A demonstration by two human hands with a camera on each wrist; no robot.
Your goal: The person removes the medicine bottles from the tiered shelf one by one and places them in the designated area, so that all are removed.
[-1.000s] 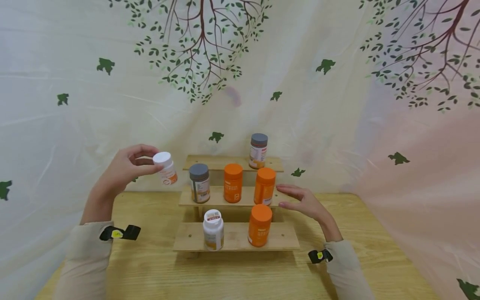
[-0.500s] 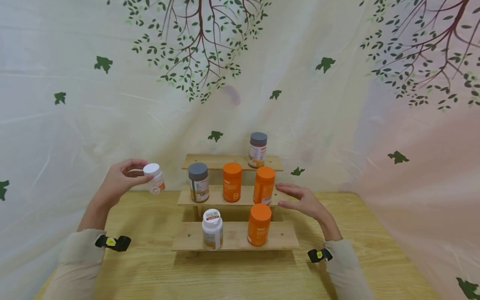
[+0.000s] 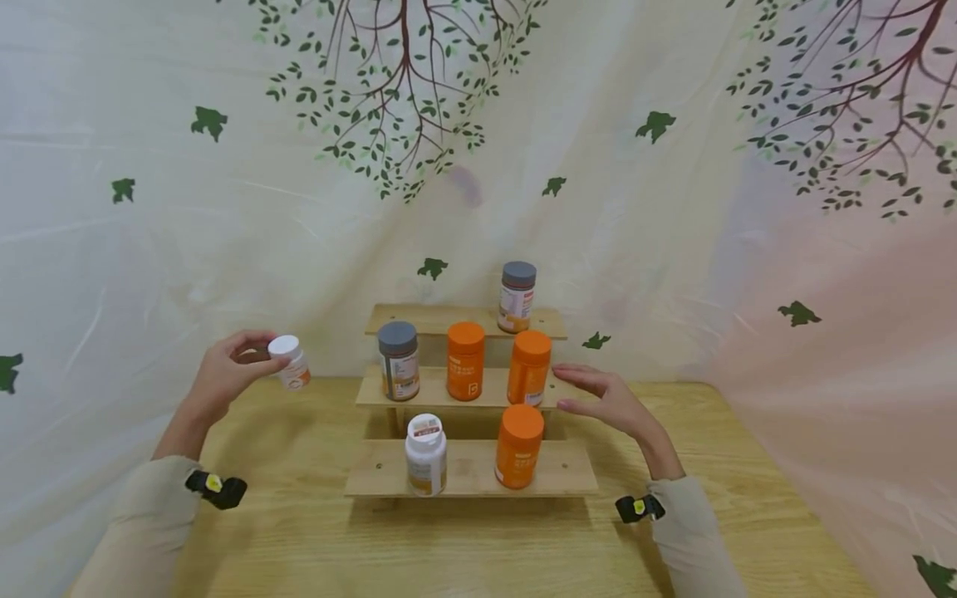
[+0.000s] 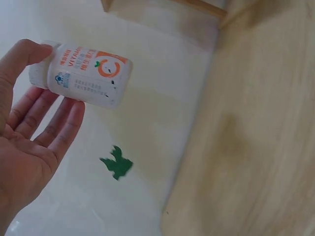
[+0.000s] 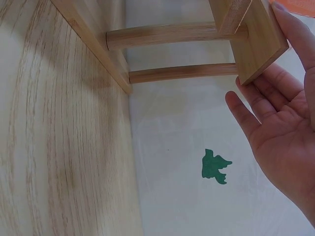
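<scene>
My left hand [image 3: 224,375] pinches a small white vitamin bottle [image 3: 290,363] near its cap, held in the air left of the three-tier wooden stand [image 3: 471,473]. In the left wrist view the bottle [image 4: 88,76] lies nearly sideways, thumb at the cap and fingers beneath. My right hand [image 3: 609,407] is beside the right end of the middle tier, its fingers loosely extended. The right wrist view shows this hand [image 5: 290,113] around the shelf edge [image 5: 261,44]; whether it touches is hard to tell. Nearest to it stands an orange bottle [image 3: 530,370].
The middle tier also bears a grey-capped bottle [image 3: 399,361] and another orange bottle [image 3: 465,362]. A grey-capped bottle [image 3: 517,297] stands on the top tier. Below are a white bottle [image 3: 426,455] and an orange bottle [image 3: 519,447]. A printed curtain hangs behind the wooden table [image 3: 478,552].
My left hand has moved left and down with the white vitamin bottle, away from the stand. My right hand has stayed by the middle tier. The bottles on the stand have not moved.
</scene>
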